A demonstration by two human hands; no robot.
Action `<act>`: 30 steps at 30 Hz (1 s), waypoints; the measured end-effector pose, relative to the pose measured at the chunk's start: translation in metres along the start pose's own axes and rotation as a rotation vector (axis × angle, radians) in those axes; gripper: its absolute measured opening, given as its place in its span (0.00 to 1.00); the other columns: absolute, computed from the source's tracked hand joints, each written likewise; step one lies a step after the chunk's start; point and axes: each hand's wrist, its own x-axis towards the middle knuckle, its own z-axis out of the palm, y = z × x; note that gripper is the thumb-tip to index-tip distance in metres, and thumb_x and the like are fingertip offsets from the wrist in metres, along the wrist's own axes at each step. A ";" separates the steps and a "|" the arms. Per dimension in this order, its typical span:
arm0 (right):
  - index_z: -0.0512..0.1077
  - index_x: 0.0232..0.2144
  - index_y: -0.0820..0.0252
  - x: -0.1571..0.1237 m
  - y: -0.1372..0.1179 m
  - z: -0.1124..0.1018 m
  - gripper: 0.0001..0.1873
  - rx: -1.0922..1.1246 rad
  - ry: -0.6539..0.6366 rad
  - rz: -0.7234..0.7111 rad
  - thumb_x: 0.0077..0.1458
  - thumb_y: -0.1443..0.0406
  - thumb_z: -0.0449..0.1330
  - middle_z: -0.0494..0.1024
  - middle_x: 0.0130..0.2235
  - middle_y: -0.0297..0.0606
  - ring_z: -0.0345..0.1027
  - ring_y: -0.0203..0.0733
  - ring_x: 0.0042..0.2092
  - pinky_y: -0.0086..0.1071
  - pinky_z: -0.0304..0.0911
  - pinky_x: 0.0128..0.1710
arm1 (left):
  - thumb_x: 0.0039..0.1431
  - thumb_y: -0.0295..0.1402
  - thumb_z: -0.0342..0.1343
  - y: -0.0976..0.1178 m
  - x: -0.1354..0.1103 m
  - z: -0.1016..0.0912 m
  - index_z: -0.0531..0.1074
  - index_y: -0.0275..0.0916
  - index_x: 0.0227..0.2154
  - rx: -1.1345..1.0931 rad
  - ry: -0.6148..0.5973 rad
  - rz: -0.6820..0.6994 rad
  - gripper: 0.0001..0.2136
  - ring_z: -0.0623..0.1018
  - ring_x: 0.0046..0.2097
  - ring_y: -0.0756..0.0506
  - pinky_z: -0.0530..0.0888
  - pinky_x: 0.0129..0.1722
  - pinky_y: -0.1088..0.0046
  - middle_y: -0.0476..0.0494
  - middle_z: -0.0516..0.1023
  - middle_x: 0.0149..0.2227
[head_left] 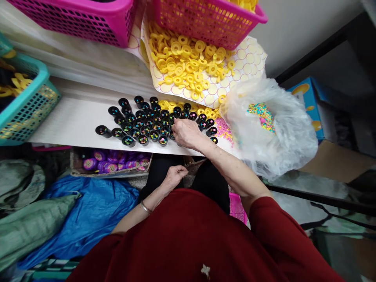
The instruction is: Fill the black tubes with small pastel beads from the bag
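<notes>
Several small black cups (147, 121) with coloured candy beads inside stand in a cluster on a white board (73, 121). My right hand (185, 132) rests at the cluster's right end, fingers curled together over the cups; what they pinch is hidden. My left hand (175, 174) hangs lower, near my lap, closed in a loose fist with nothing showing in it. A clear plastic bag (273, 129) of pastel candy beads lies open to the right of my right hand. Loose pink beads (223, 129) lie on the board beside it.
Yellow plastic rings (188, 66) are heaped on a patterned sheet behind the cups. Two pink baskets (211, 19) stand at the back, a teal basket (26, 105) at left. A box of purple containers (111, 161) sits under the board. Blue plastic sheeting (94, 211) lies lower left.
</notes>
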 end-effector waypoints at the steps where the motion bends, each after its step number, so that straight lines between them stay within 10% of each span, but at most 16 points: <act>1: 0.78 0.42 0.68 0.000 0.001 0.000 0.16 0.018 0.002 -0.001 0.58 0.71 0.52 0.80 0.47 0.52 0.74 0.51 0.46 0.35 0.63 0.40 | 0.40 0.40 0.60 0.001 0.000 0.000 0.76 0.36 0.21 -0.001 -0.001 -0.002 0.11 0.64 0.23 0.52 0.61 0.26 0.74 0.52 0.69 0.18; 8: 0.79 0.31 0.64 -0.024 0.050 -0.011 0.09 0.480 0.363 -0.052 0.55 0.64 0.60 0.77 0.33 0.39 0.69 0.40 0.38 0.33 0.60 0.40 | 0.40 0.41 0.61 0.001 0.001 -0.002 0.75 0.37 0.20 0.003 -0.008 -0.009 0.11 0.64 0.22 0.53 0.61 0.24 0.75 0.52 0.68 0.17; 13: 0.75 0.24 0.62 -0.070 0.118 0.020 0.10 0.793 0.725 0.201 0.52 0.61 0.60 0.69 0.24 0.30 0.62 0.35 0.30 0.31 0.58 0.34 | 0.39 0.41 0.62 -0.002 0.005 -0.004 0.76 0.37 0.21 0.020 -0.007 -0.007 0.12 0.65 0.23 0.52 0.61 0.24 0.76 0.51 0.70 0.18; 20: 0.75 0.28 0.60 -0.097 0.158 0.103 0.10 0.614 0.671 0.439 0.50 0.66 0.54 0.72 0.32 0.37 0.65 0.40 0.35 0.35 0.60 0.39 | 0.42 0.42 0.62 -0.004 0.005 -0.002 0.76 0.37 0.21 0.133 -0.004 0.047 0.12 0.62 0.23 0.53 0.59 0.25 0.75 0.52 0.67 0.18; 30: 0.74 0.34 0.61 -0.076 0.156 0.102 0.16 0.271 0.548 0.423 0.62 0.68 0.47 0.73 0.40 0.44 0.64 0.42 0.41 0.32 0.58 0.39 | 0.47 0.42 0.60 0.022 -0.002 0.011 0.75 0.39 0.21 0.316 -0.076 0.247 0.11 0.69 0.29 0.50 0.65 0.29 0.74 0.48 0.74 0.25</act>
